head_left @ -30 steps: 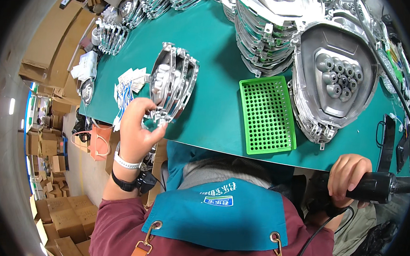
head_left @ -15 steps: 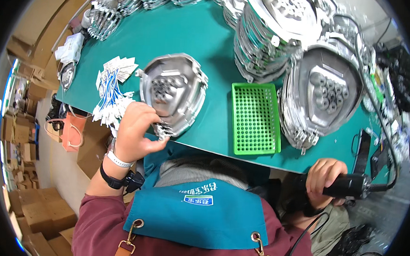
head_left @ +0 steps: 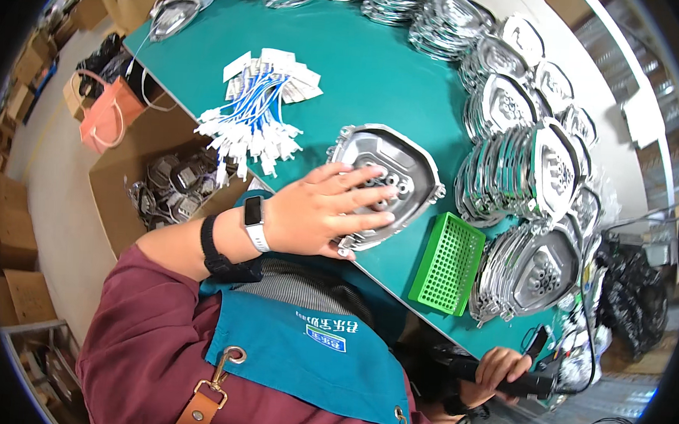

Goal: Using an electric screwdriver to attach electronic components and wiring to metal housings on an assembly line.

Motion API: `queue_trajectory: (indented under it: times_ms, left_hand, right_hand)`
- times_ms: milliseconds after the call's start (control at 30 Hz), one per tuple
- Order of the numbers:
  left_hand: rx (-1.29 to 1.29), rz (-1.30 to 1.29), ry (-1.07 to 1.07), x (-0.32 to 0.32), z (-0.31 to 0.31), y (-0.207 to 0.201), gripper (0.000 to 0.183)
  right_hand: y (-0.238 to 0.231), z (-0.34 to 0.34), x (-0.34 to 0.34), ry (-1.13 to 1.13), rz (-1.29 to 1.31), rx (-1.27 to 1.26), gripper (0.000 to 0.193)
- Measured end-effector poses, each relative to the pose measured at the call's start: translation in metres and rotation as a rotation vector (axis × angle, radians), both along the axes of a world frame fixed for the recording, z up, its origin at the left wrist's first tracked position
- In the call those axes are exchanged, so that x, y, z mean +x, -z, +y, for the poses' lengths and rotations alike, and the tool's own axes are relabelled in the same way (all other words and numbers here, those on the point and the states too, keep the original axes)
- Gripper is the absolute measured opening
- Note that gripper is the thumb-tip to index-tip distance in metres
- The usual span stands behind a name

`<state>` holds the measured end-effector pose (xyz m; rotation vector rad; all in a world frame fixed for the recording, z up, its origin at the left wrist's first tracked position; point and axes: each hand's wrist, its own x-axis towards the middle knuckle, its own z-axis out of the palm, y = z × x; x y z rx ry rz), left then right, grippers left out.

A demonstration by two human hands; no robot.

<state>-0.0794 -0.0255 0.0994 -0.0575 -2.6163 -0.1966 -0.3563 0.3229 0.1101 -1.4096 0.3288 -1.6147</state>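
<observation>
My left hand (head_left: 328, 207) lies with fingers spread across a silver metal housing (head_left: 415, 158) on the green table. Its fingers cover part of the raised round holes in the housing's middle, and its thumb is by the near rim. At the lower right, my right hand (head_left: 502, 368) is wrapped round a black cylindrical corded tool (head_left: 531, 385), off the table's front edge. The tool's working end is hard to make out. Between the housing and a stack of similar housings (head_left: 536, 272) sits a green perforated plastic basket (head_left: 436, 300).
Blue-and-white wire leads with white tags (head_left: 257, 104) lie left of the housing. More stacked housings (head_left: 503, 174) line the back and right. A cardboard box (head_left: 114, 192) with metal parts stands below the table's left edge. The tool's cable (head_left: 593, 333) runs up on the right.
My view has turned, shifting the table's contents. My left hand has gone from the housing's near edge to lying spread over its middle. My right hand still grips the black tool.
</observation>
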Motion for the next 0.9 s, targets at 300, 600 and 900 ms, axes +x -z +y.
queue_trajectory:
  times_ms: [300,600,900]
  left_hand:
    - [0.105,0.162,0.104,-0.025,0.019,0.013,0.073]
    - [0.142,0.127,0.161,-0.022,0.019,0.011,0.07]
    - [0.237,0.118,0.105,-0.029,0.015,0.008,0.066]
  right_hand:
    - [-0.071,-0.04,0.044,-0.075,0.006,-0.111,0.032]
    - [-0.084,-0.075,0.088,0.333,-0.165,-0.131,0.039]
    - [-0.082,-0.077,0.097,0.658,-0.008,-0.071,0.051]
